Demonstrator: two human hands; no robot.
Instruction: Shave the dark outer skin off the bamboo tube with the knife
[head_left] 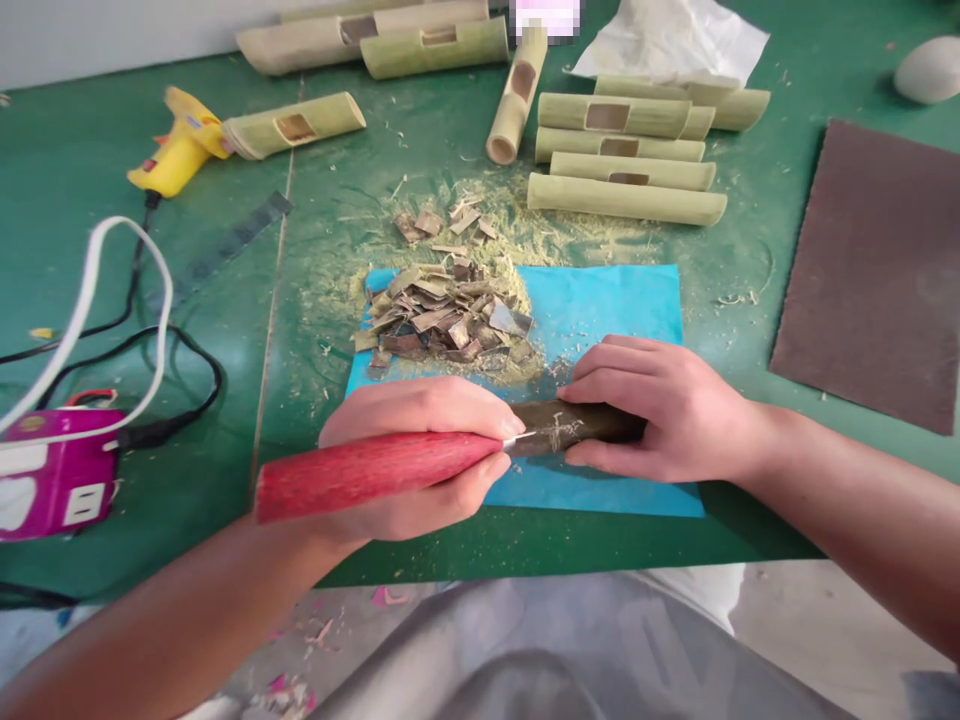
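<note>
Red-handled knife (375,475) at dark tube (536,420) over blue sheet (622,310)

The left hand (427,408) has its grip closed around the knife's handle, blade tip by pale scratches on the tube. The right hand (664,410) has its grip clamped on the tube's right end. A heap of chips (442,320) covers the sheet's far left corner; beyond the sheet lie pale bamboo tubes (626,200), and to its right a brown board (874,280).
</note>
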